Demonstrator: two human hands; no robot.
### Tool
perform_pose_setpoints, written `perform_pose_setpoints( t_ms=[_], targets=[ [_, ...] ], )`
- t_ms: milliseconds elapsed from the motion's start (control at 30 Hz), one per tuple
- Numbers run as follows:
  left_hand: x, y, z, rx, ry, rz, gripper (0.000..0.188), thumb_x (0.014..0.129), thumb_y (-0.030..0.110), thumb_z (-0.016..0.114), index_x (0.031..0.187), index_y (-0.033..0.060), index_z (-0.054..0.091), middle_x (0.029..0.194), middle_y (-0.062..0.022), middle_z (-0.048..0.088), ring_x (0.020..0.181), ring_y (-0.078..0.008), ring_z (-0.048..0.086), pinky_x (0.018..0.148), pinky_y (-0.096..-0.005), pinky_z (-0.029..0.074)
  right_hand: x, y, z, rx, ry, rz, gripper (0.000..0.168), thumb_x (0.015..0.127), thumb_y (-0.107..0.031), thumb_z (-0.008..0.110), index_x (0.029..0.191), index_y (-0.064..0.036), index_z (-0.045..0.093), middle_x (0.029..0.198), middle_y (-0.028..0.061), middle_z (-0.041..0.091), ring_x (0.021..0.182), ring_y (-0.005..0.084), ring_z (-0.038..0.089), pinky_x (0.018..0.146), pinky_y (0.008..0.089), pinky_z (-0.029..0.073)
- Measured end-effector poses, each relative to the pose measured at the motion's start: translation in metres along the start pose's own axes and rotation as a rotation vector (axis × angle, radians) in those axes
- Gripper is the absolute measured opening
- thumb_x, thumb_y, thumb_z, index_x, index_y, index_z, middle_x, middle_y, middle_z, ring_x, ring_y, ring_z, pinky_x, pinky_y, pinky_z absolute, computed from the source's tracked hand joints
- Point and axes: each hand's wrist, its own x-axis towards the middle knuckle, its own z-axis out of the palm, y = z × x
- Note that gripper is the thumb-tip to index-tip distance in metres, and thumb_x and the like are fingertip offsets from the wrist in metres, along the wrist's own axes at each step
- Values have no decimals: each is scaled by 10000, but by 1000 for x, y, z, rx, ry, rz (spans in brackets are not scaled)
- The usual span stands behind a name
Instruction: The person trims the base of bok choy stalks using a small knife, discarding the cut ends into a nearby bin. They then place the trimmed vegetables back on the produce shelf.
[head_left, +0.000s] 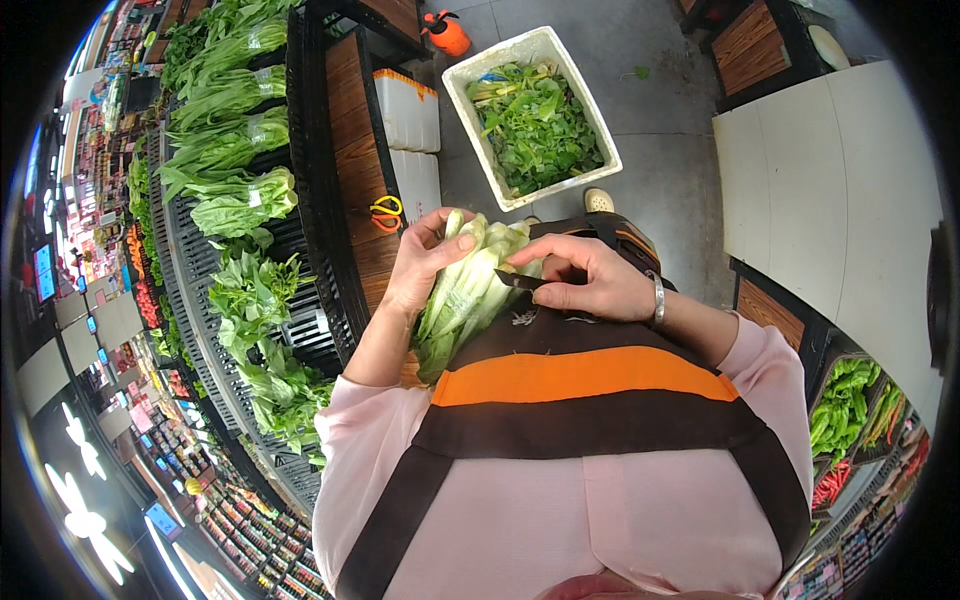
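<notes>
My left hand (421, 264) grips a bunch of pale-stemmed leafy greens (466, 296) in front of my apron. Its cut stem ends point away from me, and the leaves hang toward my body. Clear tape or film seems to wrap around the middle. In my right hand (604, 279) is a small dark blade (517, 280), pinched between thumb and fingers. The blade's tip is at the right side of the stems, and my right fingertips are close to them. The blade's handle is hidden in my palm.
On the floor ahead stands a white foam box (546, 196) holding loose greens (536, 124). An orange spray bottle (448, 34) is beyond it. Yellow-and-orange-handled scissors (386, 213) hang at the wooden stand, left. A black display rack (319, 187) carries bundled greens (244, 199). White counter (787, 165) at right.
</notes>
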Motion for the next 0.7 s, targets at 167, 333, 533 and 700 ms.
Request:
perform_pose_setpoints(
  t_ms=[167,333,533,700],
  targets=[
    [1,-3,-2,-1,-9,-1,463,772,258,822,1127,23,639,1021,-43,670,933,-125,627,879,-283,488,0,5,-5,42,-32,31,393,918,-161,677,1300,-100,607,709,-59,537,669,18,449,634,208,386],
    [4,-4,-3,-1,-22,-14,493,757,285,829,1128,23,638,1019,-44,671,924,-130,629,873,-286,490,0,10,-11,-4,-41,-8,408,925,-162,663,1327,-117,612,980,-10,662,812,53,531,773,240,452],
    [6,-1,-2,10,-14,-27,506,750,293,822,1133,22,633,1017,-48,671,922,-132,628,879,-282,487,1,14,-17,-20,-40,-91,393,960,-189,611,1345,-110,598,1184,26,668,928,82,558,874,264,461],
    [8,-3,-4,-6,-13,-16,512,745,290,815,1142,27,627,1028,-46,669,934,-133,624,890,-277,480,-4,7,-24,183,-31,-54,410,999,-214,566,1390,-91,549,819,-46,551,696,37,458,644,202,398]
  ],
)
